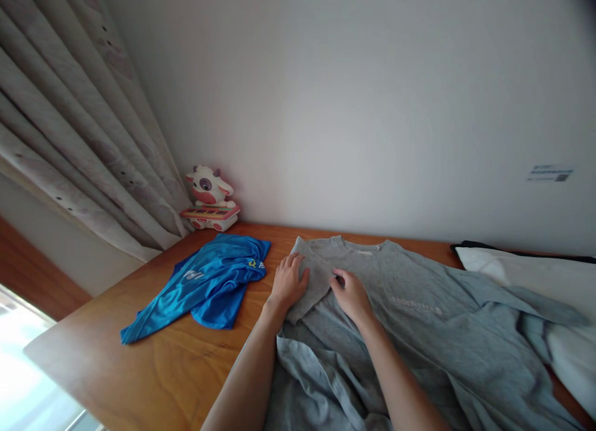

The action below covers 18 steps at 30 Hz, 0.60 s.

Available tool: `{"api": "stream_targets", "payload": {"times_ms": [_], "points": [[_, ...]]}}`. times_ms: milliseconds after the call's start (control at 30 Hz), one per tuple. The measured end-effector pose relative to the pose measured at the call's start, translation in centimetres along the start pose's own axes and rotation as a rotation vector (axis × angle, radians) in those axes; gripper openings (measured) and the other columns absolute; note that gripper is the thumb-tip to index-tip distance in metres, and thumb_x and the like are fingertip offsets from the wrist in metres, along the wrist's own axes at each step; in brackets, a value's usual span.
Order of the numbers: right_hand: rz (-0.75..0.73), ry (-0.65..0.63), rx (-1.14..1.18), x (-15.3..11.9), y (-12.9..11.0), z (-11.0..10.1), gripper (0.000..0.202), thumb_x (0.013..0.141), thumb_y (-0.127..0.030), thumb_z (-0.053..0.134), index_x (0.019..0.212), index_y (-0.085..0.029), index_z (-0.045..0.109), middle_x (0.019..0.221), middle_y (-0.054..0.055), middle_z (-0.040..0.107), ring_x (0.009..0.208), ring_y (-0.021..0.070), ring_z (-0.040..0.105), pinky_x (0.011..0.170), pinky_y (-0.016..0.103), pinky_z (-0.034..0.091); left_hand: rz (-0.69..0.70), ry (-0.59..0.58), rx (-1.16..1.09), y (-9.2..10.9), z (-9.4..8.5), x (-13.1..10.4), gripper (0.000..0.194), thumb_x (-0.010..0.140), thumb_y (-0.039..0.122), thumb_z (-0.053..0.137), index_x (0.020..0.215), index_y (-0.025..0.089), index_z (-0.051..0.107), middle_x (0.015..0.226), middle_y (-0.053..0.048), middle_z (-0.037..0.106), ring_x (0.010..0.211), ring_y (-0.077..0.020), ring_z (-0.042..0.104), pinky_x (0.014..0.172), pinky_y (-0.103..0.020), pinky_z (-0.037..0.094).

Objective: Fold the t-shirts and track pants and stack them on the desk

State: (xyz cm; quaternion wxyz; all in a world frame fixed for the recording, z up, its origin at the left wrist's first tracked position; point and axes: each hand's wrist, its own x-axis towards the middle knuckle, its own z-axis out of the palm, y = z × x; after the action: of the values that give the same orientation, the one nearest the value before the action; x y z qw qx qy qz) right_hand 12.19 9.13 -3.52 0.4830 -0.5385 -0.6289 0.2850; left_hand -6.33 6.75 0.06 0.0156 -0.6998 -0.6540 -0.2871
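A grey T-shirt (pixel 410 338) with pale lettering across its chest lies spread out in front of me, its neckline toward the wall. Its left sleeve is folded inward over the body. My left hand (pixel 287 281) rests on the outer edge of that folded sleeve with its fingers stretched out. On the sleeve's inner end, my right hand (pixel 350 294) has thumb and fingers closed in a pinch at the fabric. The lower part of the shirt is bunched up between and below my forearms.
A crumpled blue shirt (pixel 205 282) lies to the left on the wooden tabletop (pixel 153 375). Behind it stands a toy cow with a keyboard (pixel 210 198), beside the curtain (pixel 79 127). A white, black-edged pillow-like item (pixel 521 269) sits at right. A pale wall (pixel 354 108) rises behind.
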Motion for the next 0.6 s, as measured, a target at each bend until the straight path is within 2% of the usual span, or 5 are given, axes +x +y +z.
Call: {"api": "stream_targets", "payload": {"times_ms": [133,267,400,500,600], "points": [[-0.027,0.088,0.156,0.1,-0.6,-0.1,0.037,0.082,-0.046,0.057,0.105,-0.019,0.069,0.114,0.016,0.074,0.11,0.0292,0.066,0.1,0.047,0.049,-0.048,0.112,-0.145,-0.3,0.2,0.0,0.029,0.097,0.024,0.05,0.125,0.021,0.056,0.139,-0.011,0.061,0.134,-0.0226,0.053,0.116,-0.038,0.039],[-0.018,0.132,0.282,-0.4,-1.6,-0.2,0.043,0.083,-0.056,0.058,0.105,-0.019,0.064,0.103,0.014,0.074,0.088,0.0247,0.071,0.081,0.039,0.057,-0.24,0.116,-0.204,-0.7,0.1,2.1,0.029,0.102,0.029,0.043,0.125,0.016,0.055,0.132,-0.013,0.064,0.123,-0.019,0.062,0.105,-0.029,0.048],[-0.002,0.227,0.3,-0.8,-1.9,-0.5,0.031,0.081,-0.05,0.061,0.094,-0.022,0.058,0.084,0.006,0.069,0.072,0.0197,0.065,0.073,0.034,0.054,-0.364,0.061,-0.162,-1.5,0.2,6.4,0.032,0.104,0.031,0.039,0.122,0.014,0.058,0.129,-0.016,0.067,0.114,-0.0192,0.067,0.097,-0.027,0.05],[0.022,0.284,0.281,-0.8,-1.7,-0.7,0.029,0.082,-0.044,0.056,0.101,-0.023,0.052,0.079,0.001,0.063,0.068,0.0173,0.06,0.068,0.031,0.051,-0.458,-0.031,-0.107,-1.7,0.7,9.4,0.031,0.102,0.032,0.043,0.118,0.014,0.061,0.123,-0.016,0.071,0.114,-0.0226,0.068,0.091,-0.029,0.051],[0.039,0.273,0.222,-0.8,-1.3,-0.8,0.036,0.08,-0.045,0.058,0.108,-0.023,0.052,0.084,0.002,0.062,0.072,0.019,0.06,0.071,0.033,0.051,-0.522,-0.141,-0.045,-1.4,1.8,10.9,0.032,0.096,0.04,0.052,0.109,0.014,0.066,0.109,-0.017,0.076,0.104,-0.0289,0.072,0.082,-0.032,0.053]]}}
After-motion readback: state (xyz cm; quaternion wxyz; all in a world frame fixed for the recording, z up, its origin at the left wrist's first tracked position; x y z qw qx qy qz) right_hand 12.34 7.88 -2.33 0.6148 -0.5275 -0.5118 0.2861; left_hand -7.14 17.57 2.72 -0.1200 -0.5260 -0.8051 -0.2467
